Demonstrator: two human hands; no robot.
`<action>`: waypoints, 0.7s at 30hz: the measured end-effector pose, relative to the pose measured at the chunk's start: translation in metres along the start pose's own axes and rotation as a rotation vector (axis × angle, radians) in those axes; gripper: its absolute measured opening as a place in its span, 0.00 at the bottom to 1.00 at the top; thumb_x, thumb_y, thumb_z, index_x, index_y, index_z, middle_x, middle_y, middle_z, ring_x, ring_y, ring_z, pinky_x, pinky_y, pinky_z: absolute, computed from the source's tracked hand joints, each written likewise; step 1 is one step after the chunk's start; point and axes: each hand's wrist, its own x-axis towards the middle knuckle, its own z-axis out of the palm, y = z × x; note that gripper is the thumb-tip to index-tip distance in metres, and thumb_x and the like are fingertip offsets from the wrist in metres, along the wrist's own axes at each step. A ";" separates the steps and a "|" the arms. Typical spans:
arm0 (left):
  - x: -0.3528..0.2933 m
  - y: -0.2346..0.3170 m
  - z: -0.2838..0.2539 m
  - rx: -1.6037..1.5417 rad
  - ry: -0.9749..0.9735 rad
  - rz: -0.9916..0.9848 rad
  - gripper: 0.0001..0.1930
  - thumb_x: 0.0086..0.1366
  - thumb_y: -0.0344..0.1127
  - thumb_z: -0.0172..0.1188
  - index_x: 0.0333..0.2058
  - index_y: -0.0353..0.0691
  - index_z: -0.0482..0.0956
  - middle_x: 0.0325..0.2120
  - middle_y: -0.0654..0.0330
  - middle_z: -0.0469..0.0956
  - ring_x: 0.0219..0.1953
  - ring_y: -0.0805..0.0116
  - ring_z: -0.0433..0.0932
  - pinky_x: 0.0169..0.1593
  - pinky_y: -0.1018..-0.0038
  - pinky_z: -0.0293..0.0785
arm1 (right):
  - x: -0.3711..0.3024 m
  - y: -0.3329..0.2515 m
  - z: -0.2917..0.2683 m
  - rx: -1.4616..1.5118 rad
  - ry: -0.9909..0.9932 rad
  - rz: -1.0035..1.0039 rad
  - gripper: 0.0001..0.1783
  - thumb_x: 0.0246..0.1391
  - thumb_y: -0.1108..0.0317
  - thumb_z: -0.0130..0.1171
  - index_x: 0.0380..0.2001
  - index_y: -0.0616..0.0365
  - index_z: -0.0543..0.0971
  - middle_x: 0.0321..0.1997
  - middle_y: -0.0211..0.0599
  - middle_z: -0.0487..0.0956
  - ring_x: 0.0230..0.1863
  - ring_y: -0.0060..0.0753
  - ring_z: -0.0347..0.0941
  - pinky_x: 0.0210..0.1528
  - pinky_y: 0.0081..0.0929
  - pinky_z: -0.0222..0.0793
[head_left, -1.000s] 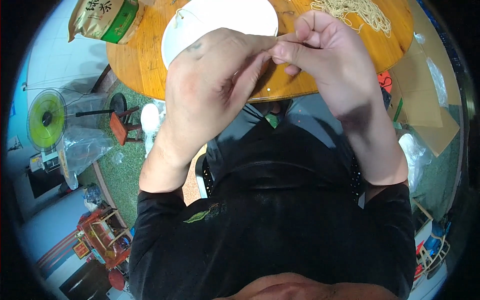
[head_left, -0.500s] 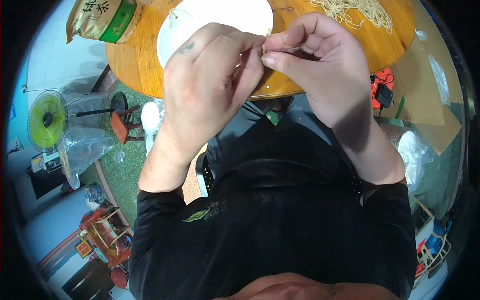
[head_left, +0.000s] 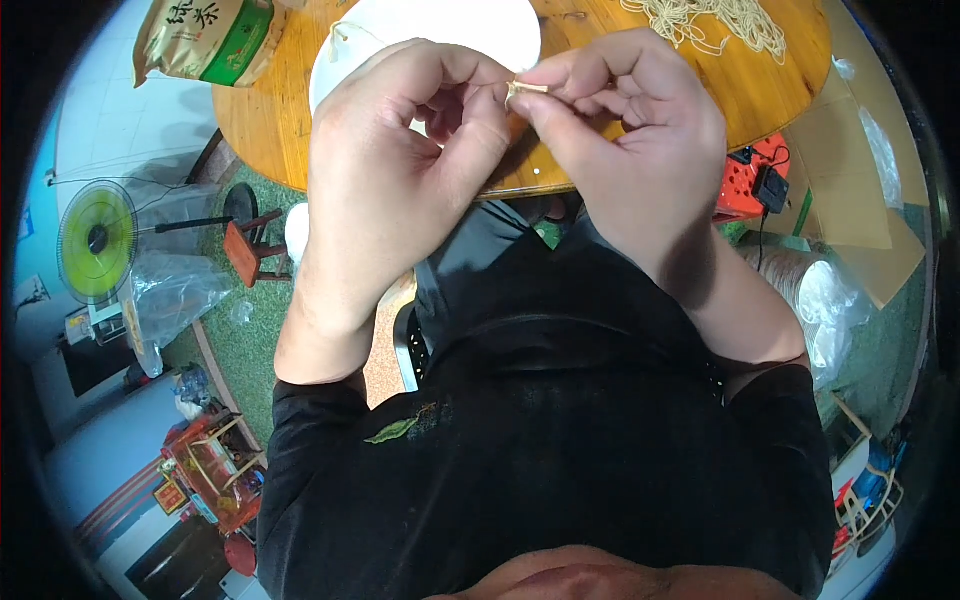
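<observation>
Over the near edge of the round wooden table my two hands meet at the fingertips. Thumb and forefinger of my right hand [head_left: 640, 130] pinch a short bit of cream cord [head_left: 527, 88], which looks looped or knotted at its left end. My left hand [head_left: 400, 160] is closed in a pinch at that same end; its fingertips touch the cord. Behind my left hand lies a white plate [head_left: 455, 25], partly covered by it. A thin cream strand with a small knot [head_left: 340, 38] rests on the plate's left side.
A heap of cream cord [head_left: 715, 22] lies on the wooden table [head_left: 265, 125] at the far right. A tan and green bag [head_left: 210, 40] stands far left. Beside the table are a green fan [head_left: 97, 235], a small brown stool [head_left: 243, 252] and a red plastic stool [head_left: 745, 190].
Both hands have shifted slightly left, and the right has turned, so the pinched bit of cord now shows more plainly. The plate has moved slightly left.
</observation>
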 end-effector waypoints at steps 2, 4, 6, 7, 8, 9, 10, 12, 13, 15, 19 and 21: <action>0.001 -0.003 0.007 -0.103 0.156 0.038 0.04 0.67 0.25 0.71 0.39 0.35 0.87 0.29 0.61 0.84 0.29 0.76 0.82 0.34 0.77 0.79 | -0.002 0.007 0.000 -0.009 -0.006 0.002 0.15 0.61 0.87 0.69 0.40 0.61 0.73 0.45 0.41 0.88 0.46 0.22 0.86 0.49 0.18 0.83; 0.001 -0.006 0.008 -0.069 0.168 0.054 0.05 0.67 0.25 0.71 0.41 0.35 0.87 0.29 0.62 0.83 0.29 0.76 0.82 0.35 0.77 0.79 | -0.003 0.009 -0.001 -0.020 -0.011 0.005 0.16 0.61 0.87 0.69 0.39 0.61 0.73 0.45 0.41 0.88 0.44 0.20 0.85 0.47 0.17 0.82; 0.003 -0.006 0.010 -0.035 0.181 0.072 0.06 0.67 0.24 0.71 0.43 0.36 0.87 0.29 0.62 0.83 0.29 0.76 0.81 0.35 0.77 0.80 | -0.005 0.009 -0.001 0.038 -0.021 -0.005 0.16 0.61 0.88 0.69 0.39 0.60 0.72 0.43 0.39 0.87 0.41 0.17 0.82 0.43 0.15 0.79; 0.005 -0.005 0.012 -0.085 0.213 0.098 0.08 0.67 0.24 0.71 0.44 0.36 0.87 0.30 0.62 0.83 0.29 0.76 0.81 0.35 0.77 0.80 | -0.005 0.009 -0.001 0.038 -0.020 -0.005 0.16 0.61 0.88 0.69 0.39 0.60 0.72 0.43 0.39 0.87 0.41 0.17 0.82 0.43 0.15 0.79; 0.006 -0.005 0.013 -0.135 0.245 0.124 0.10 0.67 0.24 0.71 0.46 0.37 0.86 0.31 0.62 0.83 0.29 0.75 0.81 0.36 0.76 0.80 | -0.006 0.009 0.000 0.071 -0.004 0.001 0.16 0.61 0.88 0.69 0.39 0.60 0.72 0.43 0.38 0.86 0.40 0.16 0.81 0.43 0.15 0.78; 0.006 -0.005 0.013 -0.134 0.245 0.124 0.10 0.67 0.24 0.71 0.46 0.37 0.86 0.31 0.62 0.83 0.29 0.75 0.81 0.36 0.76 0.80 | -0.006 0.009 0.001 0.106 0.012 0.008 0.16 0.61 0.88 0.69 0.39 0.60 0.72 0.42 0.37 0.86 0.39 0.15 0.80 0.42 0.15 0.77; 0.005 -0.005 0.013 -0.088 0.229 0.164 0.11 0.67 0.23 0.71 0.47 0.37 0.86 0.31 0.62 0.83 0.29 0.74 0.81 0.36 0.76 0.80 | -0.007 0.009 0.002 0.107 0.012 0.008 0.16 0.61 0.88 0.69 0.39 0.60 0.72 0.42 0.37 0.86 0.39 0.15 0.80 0.42 0.15 0.77; 0.005 -0.006 0.012 -0.043 0.213 0.205 0.12 0.66 0.22 0.70 0.47 0.38 0.86 0.32 0.61 0.83 0.29 0.73 0.82 0.36 0.76 0.80 | -0.008 0.009 0.003 0.116 0.001 -0.056 0.17 0.61 0.88 0.69 0.40 0.60 0.71 0.43 0.37 0.86 0.40 0.14 0.80 0.42 0.15 0.77; 0.005 -0.006 0.011 0.034 0.201 0.244 0.12 0.65 0.21 0.71 0.46 0.37 0.85 0.32 0.61 0.83 0.29 0.71 0.82 0.36 0.75 0.80 | -0.008 0.010 0.003 0.116 0.002 -0.055 0.17 0.61 0.88 0.69 0.40 0.60 0.71 0.43 0.37 0.86 0.40 0.14 0.80 0.42 0.15 0.77; 0.006 -0.005 0.009 0.111 0.188 0.284 0.12 0.64 0.21 0.71 0.46 0.37 0.85 0.32 0.60 0.83 0.29 0.70 0.82 0.36 0.75 0.80 | -0.008 0.012 0.004 0.078 0.048 -0.077 0.17 0.57 0.84 0.73 0.37 0.59 0.73 0.39 0.37 0.87 0.38 0.19 0.84 0.40 0.19 0.82; 0.006 -0.002 0.007 0.134 0.153 0.283 0.08 0.64 0.21 0.71 0.41 0.35 0.85 0.32 0.59 0.83 0.30 0.67 0.83 0.36 0.73 0.81 | -0.009 0.013 0.005 0.143 0.057 -0.100 0.17 0.58 0.83 0.73 0.38 0.59 0.72 0.39 0.38 0.87 0.38 0.19 0.84 0.41 0.20 0.82; 0.006 -0.001 0.004 0.131 0.135 0.284 0.07 0.64 0.22 0.71 0.40 0.35 0.85 0.32 0.58 0.82 0.30 0.65 0.84 0.36 0.73 0.81 | -0.009 0.012 0.005 0.141 0.066 -0.157 0.15 0.57 0.84 0.73 0.36 0.60 0.75 0.38 0.33 0.85 0.36 0.18 0.83 0.40 0.20 0.81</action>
